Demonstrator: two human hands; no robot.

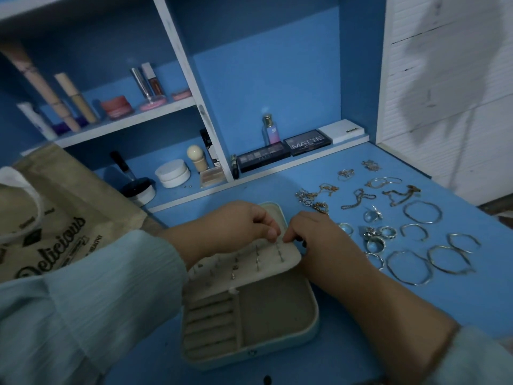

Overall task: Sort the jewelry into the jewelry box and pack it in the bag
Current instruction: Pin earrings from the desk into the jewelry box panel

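Observation:
An open beige jewelry box (277, 315) lies in front of me on the blue desk. Its earring panel (249, 262) is folded up and carries several small studs. My left hand (236, 226) and my right hand (313, 237) meet at the panel's top edge, fingertips pinching something tiny there; the item itself is too small to make out. Loose jewelry lies to the right: rings (374, 240), chains (358, 200) and thin bangles (408, 266). A tan bag (55, 218) printed "Delicious" stands at the left.
Cosmetics fill the shelves behind: a white jar (172, 173), eyeshadow palettes (286, 152), a perfume bottle (269, 130). A white shelf divider (205, 107) rises behind the box. A white wall (449, 107) bounds the desk on the right.

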